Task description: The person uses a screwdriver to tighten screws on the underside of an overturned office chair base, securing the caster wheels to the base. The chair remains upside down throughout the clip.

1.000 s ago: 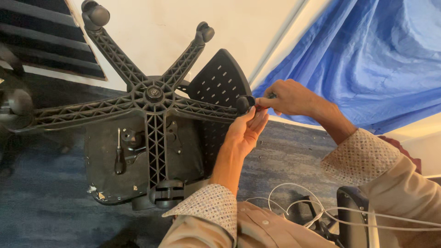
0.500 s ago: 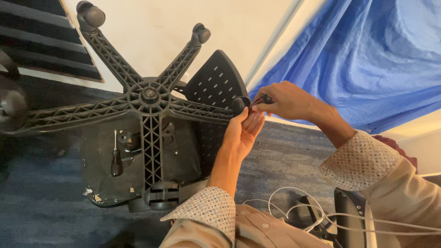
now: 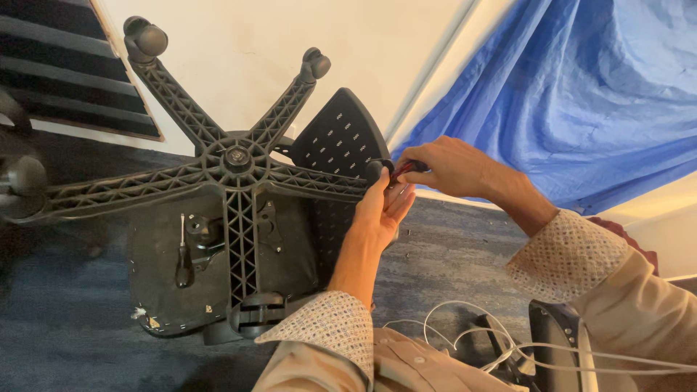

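Note:
An overturned black office chair lies on the floor, its five-spoke star base [image 3: 236, 161] facing me. My left hand [image 3: 382, 210] wraps the end of the right-hand spoke, around a small black caster [image 3: 375, 170]. My right hand [image 3: 443, 165] grips a small tool with a red and black handle [image 3: 403, 169] pressed against that caster. The chair's perforated backrest [image 3: 337, 138] sits behind the spoke. Under the base is the seat underside [image 3: 170, 265] with its black adjustment lever [image 3: 183, 254].
Casters remain on the upper spokes [image 3: 145, 38] [image 3: 316, 64] and on the left one [image 3: 22, 178]. A blue cloth [image 3: 581, 87] hangs at the right, against a white wall [image 3: 254, 43]. White cables [image 3: 465, 330] and a black object [image 3: 559, 348] lie near my lap on blue-grey carpet [image 3: 65, 327].
The view has shifted slightly, so the chair base sits a little lower and to the right. Both hands stay at the spoke end, and the red-handled tool now shows between them.

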